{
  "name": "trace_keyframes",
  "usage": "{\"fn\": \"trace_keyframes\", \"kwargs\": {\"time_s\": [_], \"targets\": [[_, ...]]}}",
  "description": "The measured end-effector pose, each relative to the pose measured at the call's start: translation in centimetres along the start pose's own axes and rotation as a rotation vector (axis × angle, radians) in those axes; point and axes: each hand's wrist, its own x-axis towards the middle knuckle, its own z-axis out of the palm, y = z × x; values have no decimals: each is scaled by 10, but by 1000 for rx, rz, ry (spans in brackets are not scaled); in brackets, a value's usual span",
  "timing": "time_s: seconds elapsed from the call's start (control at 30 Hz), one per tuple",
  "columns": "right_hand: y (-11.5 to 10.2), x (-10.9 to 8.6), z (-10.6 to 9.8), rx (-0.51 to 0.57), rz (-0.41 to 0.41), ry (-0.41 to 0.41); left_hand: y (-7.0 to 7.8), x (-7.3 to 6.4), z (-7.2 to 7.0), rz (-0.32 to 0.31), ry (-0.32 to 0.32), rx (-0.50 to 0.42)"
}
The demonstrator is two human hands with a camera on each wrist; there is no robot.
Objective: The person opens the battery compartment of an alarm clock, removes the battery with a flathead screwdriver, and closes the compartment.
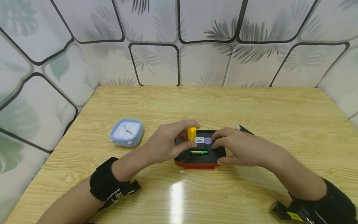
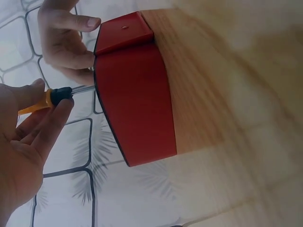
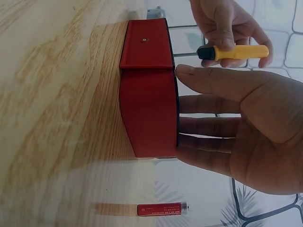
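Observation:
A red-sided device with a black back panel point(image 1: 184, 158) lies with that panel up on the table. A green battery point(image 1: 199, 152) sits in its open slot, close to a barcode label. My left hand point(image 1: 167, 140) pinches a screwdriver point(image 1: 191, 133) with a yellow and black handle. Its metal shaft point(image 2: 83, 89) points down at the panel; where exactly the tip meets it is hidden. The fingertips of my right hand point(image 1: 240, 147) rest on the panel's right part, with the thumb at the near right corner. The device's red side point(image 3: 149, 109) shows in both wrist views.
A light blue clock point(image 1: 127, 132) stands left of the device. Just beyond the right hand, a battery point(image 3: 162, 209) with a red label stands upright on the wooden table point(image 1: 223, 105). Patterned white walls point(image 1: 156, 63) border the table at the back and sides.

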Motion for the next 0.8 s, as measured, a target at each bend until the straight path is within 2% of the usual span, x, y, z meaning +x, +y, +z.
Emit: {"fn": "trace_keyframes", "kwargs": {"time_s": [0.2, 0.5, 0.67, 0.8], "targets": [[0, 0, 0, -3, 1, -4, 1, 0, -11, -81, -42, 2], [-1, 1, 1, 0, 13, 5, 6, 2, -25, -148, -96, 32], [-2, 0, 1, -7, 17, 5, 4, 1, -35, -273, -146, 75], [-2, 0, 1, -13, 13, 7, 5, 3, -44, -390, -236, 117]]}}
